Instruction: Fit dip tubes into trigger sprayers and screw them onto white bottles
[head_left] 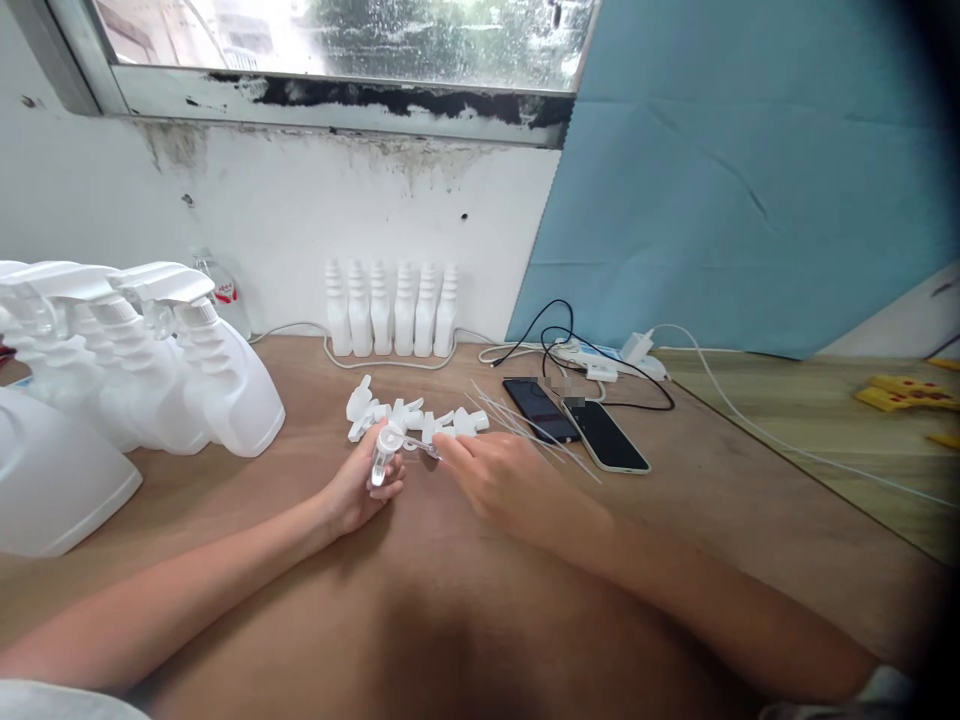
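Observation:
A white spray trigger head (pixel 384 455) is in my left hand (pixel 358 490), whose fingers are closed round it, with its round collar facing up. From the collar a thin, pale, tube-like piece (pixel 418 444) runs to the right. My right hand (pixel 502 480) pinches the far end of that piece; its exact kind is hard to make out. Just beyond both hands lies a loose row of white spray trigger heads (pixel 409 412). Several long, thin white tubes (pixel 536 435) lie on the table to the right of them.
Large white spray bottles (pixel 236 390) crowd the left side. A row of slim white bottles (pixel 381 315) stands against the wall. Two phones (pixel 611 438) lie right of the tubes, near black and white cables and a power strip (pixel 615 358). A clear bottle (pixel 223 290) stands behind the large ones.

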